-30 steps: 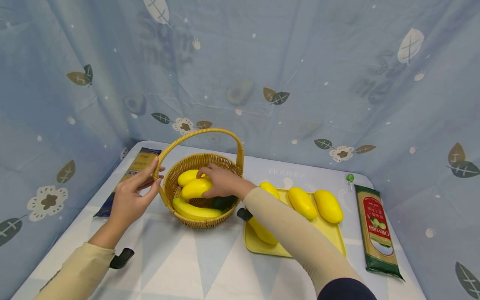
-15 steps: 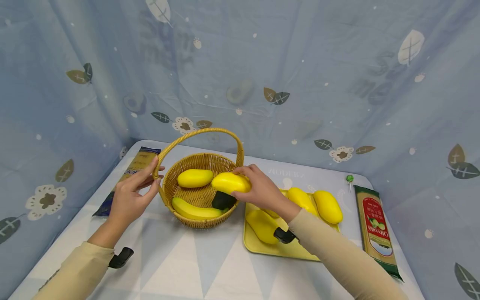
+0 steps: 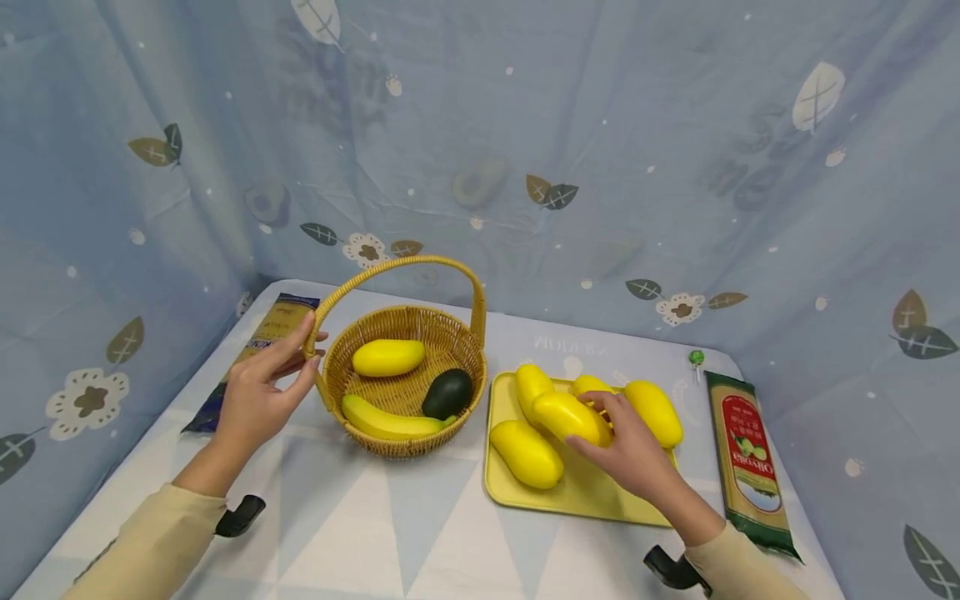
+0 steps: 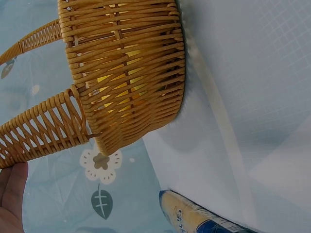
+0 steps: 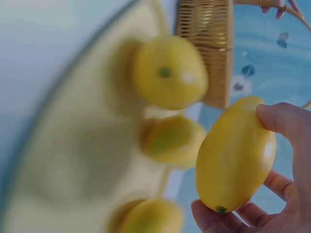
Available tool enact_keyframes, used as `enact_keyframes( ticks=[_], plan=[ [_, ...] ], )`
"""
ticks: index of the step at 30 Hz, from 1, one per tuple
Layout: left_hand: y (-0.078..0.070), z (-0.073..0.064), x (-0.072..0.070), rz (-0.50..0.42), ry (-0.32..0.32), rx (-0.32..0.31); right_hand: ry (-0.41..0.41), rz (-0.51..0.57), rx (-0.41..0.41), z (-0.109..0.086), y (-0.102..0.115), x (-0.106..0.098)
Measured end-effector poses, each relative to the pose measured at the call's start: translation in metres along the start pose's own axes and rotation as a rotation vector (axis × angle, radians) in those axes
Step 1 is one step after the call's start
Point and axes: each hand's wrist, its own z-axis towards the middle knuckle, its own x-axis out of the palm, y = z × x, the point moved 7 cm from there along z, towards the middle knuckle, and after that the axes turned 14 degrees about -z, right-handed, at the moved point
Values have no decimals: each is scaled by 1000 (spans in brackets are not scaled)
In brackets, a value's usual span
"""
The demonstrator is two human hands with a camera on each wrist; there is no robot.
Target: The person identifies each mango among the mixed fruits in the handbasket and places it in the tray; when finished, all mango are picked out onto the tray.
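My left hand pinches the left side of the wicker basket's handle. Inside the basket lie one mango, a banana and a dark green avocado. Over the yellow tray, my right hand grips a yellow mango between thumb and fingers. In the right wrist view this held mango appears raised off the tray surface. Several other mangoes rest on the tray, one at its front left and one at its right.
A blue-and-gold packet lies left of the basket, partly behind my left hand. At the right stand a green-ended pasta-like packet and a small green lollipop-shaped item. A patterned blue curtain hangs behind the table.
My right hand has lifted a mango out of the basket and carried it right, over the yellow tray. My left hand has stayed on the basket handle.
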Motion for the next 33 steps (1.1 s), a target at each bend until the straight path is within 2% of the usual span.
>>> enact_keyframes(
  ticks=[7,13,23,33],
  plan=[
    [0,0,-1,-10,-1,3,22,-38,141,-30,-42,15],
    [-1,-1,0,-13,3,-1,57,-58,190,-41,-59,31],
    [-1,-1,1,-29,5,-2,32,-102,197,-44,-59,40],
    [-1,-1,0,-23,5,-6,-5,-157,167,-44,-49,29]
  ],
)
